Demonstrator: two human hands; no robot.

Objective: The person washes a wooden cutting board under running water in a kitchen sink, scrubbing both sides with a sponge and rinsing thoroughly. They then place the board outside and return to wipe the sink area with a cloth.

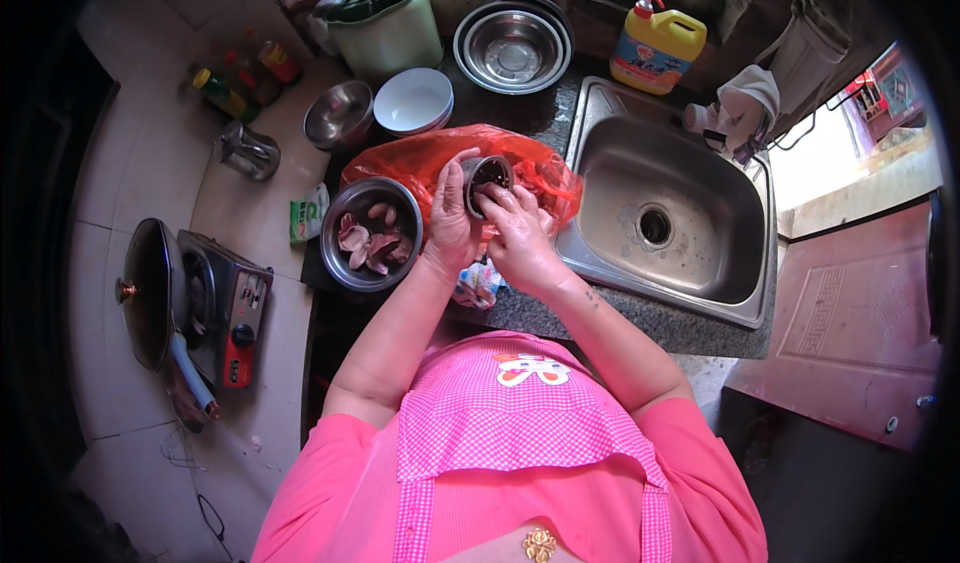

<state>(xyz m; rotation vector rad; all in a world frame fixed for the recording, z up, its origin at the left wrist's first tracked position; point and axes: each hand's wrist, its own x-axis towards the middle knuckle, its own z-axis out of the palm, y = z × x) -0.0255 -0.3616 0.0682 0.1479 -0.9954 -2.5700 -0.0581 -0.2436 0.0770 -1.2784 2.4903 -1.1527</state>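
Note:
My left hand (451, 222) is wrapped around a small metal cup (507, 167), tilted so its dark mouth faces up toward me. Small bright specks show on its inner wall. The fingers of my right hand (517, 237) reach into that mouth, and whether they pinch anything inside is hidden. Behind and beneath both hands spreads a crumpled red plastic bag (405, 150), with reddish contents partly visible at its right side. Left of my left hand stands a steel bowl (330, 259) holding several pieces of raw meat (371, 246). A patterned cloth (478, 285) lies below my wrists.
A stainless sink (690, 188) is at right, with a yellow detergent bottle (656, 49) behind it. White bowls (414, 102), a steel bowl (339, 115) and nested steel basins (516, 45) line the back. A portable stove (232, 308) and a wok (154, 293) occupy the left.

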